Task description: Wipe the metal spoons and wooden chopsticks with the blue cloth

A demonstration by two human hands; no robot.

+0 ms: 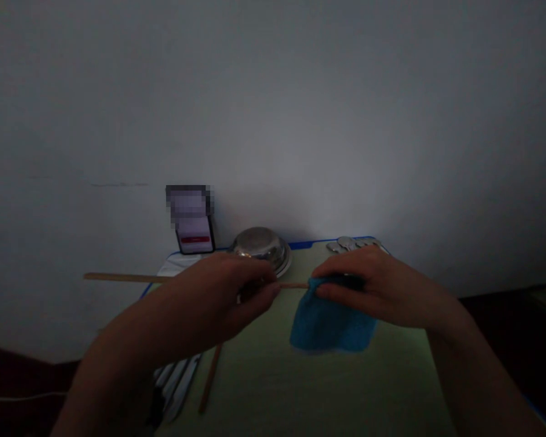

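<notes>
A thin wooden chopstick (127, 278) is held level above the table, running left to right between my hands. My left hand (236, 291) is closed around its middle, with the thicker end sticking out to the left. Pinched over the chopstick's right end is a blue cloth (332, 325), gripped by my right hand (364, 279) and hanging down below the fingers. The tip inside the cloth is hidden. Another chopstick (210, 379) lies on the table beneath my left hand.
An upturned metal bowl (259, 241) sits at the table's back edge by the wall. Left of it a phone (195, 224) leans upright. Several spoons (346, 244) lie at the back right. Several knives (182, 385) rest at the front left of the green tabletop (309, 394).
</notes>
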